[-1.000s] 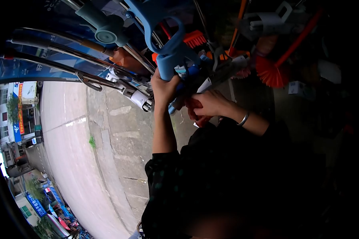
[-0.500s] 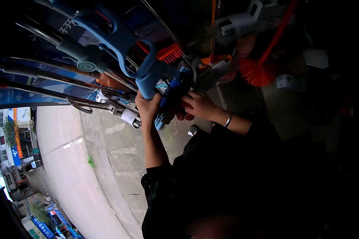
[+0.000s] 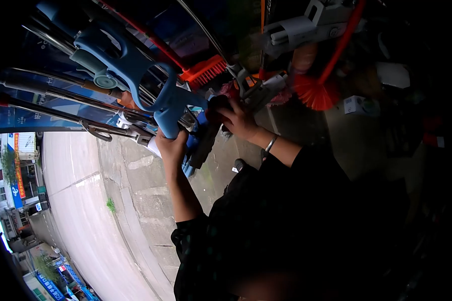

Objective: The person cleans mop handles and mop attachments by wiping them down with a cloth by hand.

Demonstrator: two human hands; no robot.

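Note:
A light blue plastic frame (image 3: pixel 165 95) with large looped openings slants across the upper left. My left hand (image 3: pixel 172 144) is closed around its lower tubular end. To the right of it, my right hand (image 3: pixel 240 119), with a metal bangle at the wrist, is closed on a dark red item (image 3: pixel 217 107) beside the frame's right end. Shadow hides what that item is. Below and between the hands is a dark flat piece (image 3: pixel 205 146). Blue parts lie behind it, partly covered.
Long-handled mops (image 3: pixel 65 103) lean at the left. An orange-red brush head (image 3: pixel 206 71) and a round red bristle brush (image 3: pixel 316 92) are beyond the hands. A small white box (image 3: pixel 355 105) is at the right. Concrete pavement (image 3: pixel 85 200) stretches toward shopfronts at far left.
My left hand and the blue frame have shifted left and slightly down. My right hand has moved up and a little right, with the dark red item now at its fingertips.

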